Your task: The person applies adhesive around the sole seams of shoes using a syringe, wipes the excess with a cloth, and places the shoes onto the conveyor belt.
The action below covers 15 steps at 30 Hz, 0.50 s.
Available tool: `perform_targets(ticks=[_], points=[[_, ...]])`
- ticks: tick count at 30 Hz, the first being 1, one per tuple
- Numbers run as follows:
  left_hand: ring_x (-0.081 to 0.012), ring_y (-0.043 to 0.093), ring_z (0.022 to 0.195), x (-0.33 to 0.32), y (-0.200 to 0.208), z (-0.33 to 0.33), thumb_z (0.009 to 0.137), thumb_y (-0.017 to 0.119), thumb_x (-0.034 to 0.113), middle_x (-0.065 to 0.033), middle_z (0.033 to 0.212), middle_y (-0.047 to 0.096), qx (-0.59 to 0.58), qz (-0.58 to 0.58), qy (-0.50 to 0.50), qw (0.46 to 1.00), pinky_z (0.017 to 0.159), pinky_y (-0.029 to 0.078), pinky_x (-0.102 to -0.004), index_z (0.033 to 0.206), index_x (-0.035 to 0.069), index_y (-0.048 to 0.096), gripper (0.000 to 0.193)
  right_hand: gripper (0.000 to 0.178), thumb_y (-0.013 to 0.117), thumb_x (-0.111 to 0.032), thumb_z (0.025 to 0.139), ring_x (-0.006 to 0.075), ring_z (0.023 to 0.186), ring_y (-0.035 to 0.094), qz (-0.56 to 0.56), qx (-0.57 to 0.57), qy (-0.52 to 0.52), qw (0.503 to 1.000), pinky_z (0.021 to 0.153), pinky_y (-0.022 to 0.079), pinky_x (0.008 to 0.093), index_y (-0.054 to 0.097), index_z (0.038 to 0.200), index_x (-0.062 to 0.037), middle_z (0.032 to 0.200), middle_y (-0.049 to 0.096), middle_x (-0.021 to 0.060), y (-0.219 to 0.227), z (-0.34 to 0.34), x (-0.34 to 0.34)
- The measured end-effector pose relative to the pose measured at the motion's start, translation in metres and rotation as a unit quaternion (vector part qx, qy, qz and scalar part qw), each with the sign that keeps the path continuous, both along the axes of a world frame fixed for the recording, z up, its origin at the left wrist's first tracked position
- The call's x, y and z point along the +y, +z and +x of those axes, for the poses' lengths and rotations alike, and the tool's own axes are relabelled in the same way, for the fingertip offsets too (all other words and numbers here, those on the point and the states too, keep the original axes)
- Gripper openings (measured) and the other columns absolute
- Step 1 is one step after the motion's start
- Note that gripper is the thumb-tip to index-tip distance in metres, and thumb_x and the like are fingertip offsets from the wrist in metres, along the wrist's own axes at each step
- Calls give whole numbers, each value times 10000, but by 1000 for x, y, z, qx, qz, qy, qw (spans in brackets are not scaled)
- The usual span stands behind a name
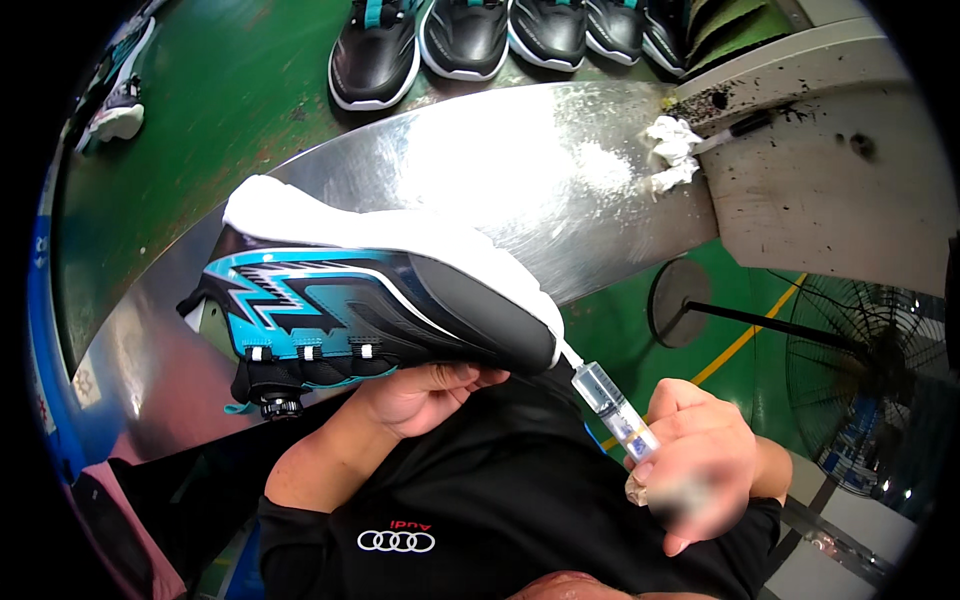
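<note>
A black and turquoise sports shoe [330,290] is held upside down in front of my chest, its white sole [400,228] upward and its toe to the right. My left hand [425,398] grips the shoe's upper from below, near the forefoot; part of the fingers is hidden behind it. In my closed right hand [700,450] is a clear syringe [608,402] with liquid inside. Its thin white nozzle points up and left, at the toe where sole meets upper; whether it touches cannot be told. A dial [281,407] hangs at the shoe's lower left.
Several similar shoes [465,40] stand in a row on the green surface [220,110] at the back. A shiny metal plate [480,130] lies beyond the held shoe. Crumpled white tissue [672,150] sits by a beige housing [820,160]. A fan [870,370] stands at right.
</note>
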State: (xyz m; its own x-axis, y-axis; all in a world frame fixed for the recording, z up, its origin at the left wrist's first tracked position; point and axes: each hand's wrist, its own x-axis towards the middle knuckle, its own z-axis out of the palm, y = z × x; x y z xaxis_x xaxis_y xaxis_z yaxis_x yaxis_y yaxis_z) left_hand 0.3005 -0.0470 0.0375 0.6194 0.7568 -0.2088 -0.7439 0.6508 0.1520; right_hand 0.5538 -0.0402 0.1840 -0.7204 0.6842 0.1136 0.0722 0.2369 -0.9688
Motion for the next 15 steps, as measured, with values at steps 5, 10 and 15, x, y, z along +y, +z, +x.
perform_targets(ticks=[5,10,15], points=[[-226,609,1017,14,2,8,816,621,-6,-96,1055,656,-23,1,0,1000,936,469,-361,1028,47,650,220,508,786,-371,693,165,566,410,78,-29,-22,996,550,288,290,632,1016,-12,812,641,41,-6,0,-2],[-196,618,993,22,1,12,825,625,15,-96,1053,660,-22,13,10,1000,914,478,-336,1032,53,653,212,464,779,-356,694,156,533,369,142,-50,-36,988,539,289,282,638,995,-31,808,636,38,-13,-9,-6],[-210,593,1069,28,2,15,839,621,36,-109,1096,644,-32,23,17,999,897,485,-321,1052,61,645,216,387,762,-327,693,144,511,357,246,-92,-56,963,490,281,262,650,933,-45,766,608,17,-18,-17,-5]])
